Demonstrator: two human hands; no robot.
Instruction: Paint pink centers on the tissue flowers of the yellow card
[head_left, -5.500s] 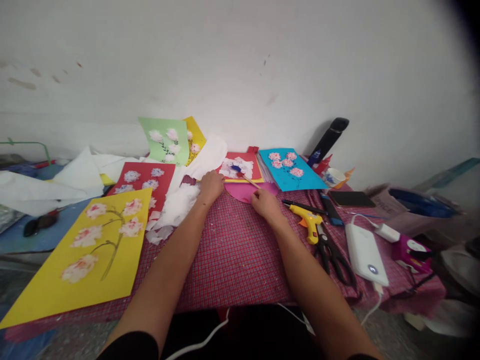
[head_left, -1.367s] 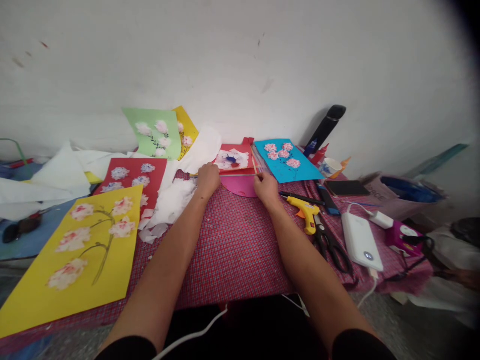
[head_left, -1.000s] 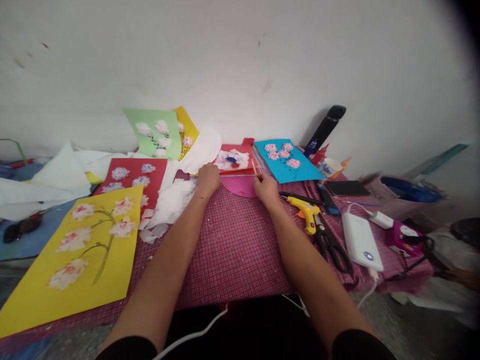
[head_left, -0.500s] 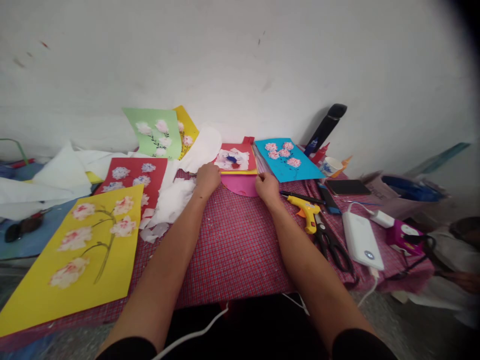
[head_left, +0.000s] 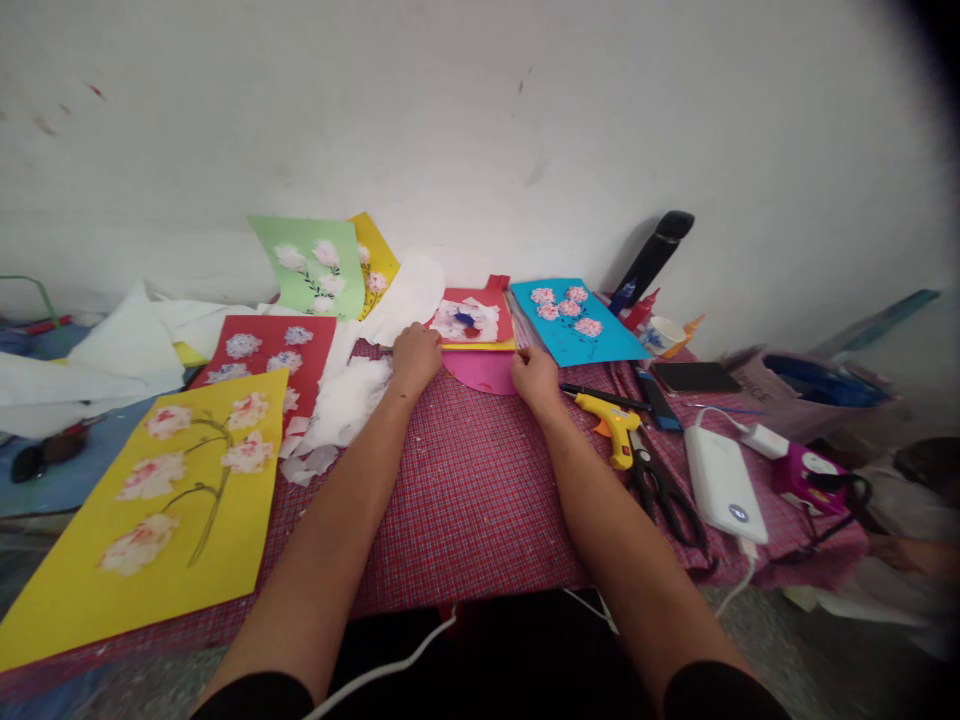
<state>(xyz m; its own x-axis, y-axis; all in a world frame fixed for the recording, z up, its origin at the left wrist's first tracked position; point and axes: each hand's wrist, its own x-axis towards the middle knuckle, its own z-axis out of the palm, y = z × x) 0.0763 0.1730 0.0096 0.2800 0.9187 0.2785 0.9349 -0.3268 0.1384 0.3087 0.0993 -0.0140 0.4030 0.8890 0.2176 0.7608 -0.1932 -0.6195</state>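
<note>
Both my hands are at the front corners of a small stack of coloured paper on the table. On top lies a red sheet (head_left: pixel 495 298) carrying a crumpled white tissue (head_left: pixel 450 318) with blue and red stains. The stack's front shows a yellow edge (head_left: pixel 480 347). A rounded pink sheet (head_left: pixel 484 372) sticks out below it. My left hand (head_left: pixel 418 358) is closed at the left corner, fingertips on the paper. At the right corner my right hand (head_left: pixel 535 373) pinches the edge; the fingertips are partly hidden.
A blue card (head_left: pixel 570 340) with pink flowers lies right of the stack. Nearer me are a yellow glue gun (head_left: pixel 619 425), black scissors (head_left: pixel 664 495) and a white power bank (head_left: pixel 724 475). Left are white tissue (head_left: pixel 349 400) and a yellow flower sheet (head_left: pixel 247 510). A person sits far right.
The yellow front edge of the stack shows as a thinner strip and lies slightly lower. My hands stay at the same corners.
</note>
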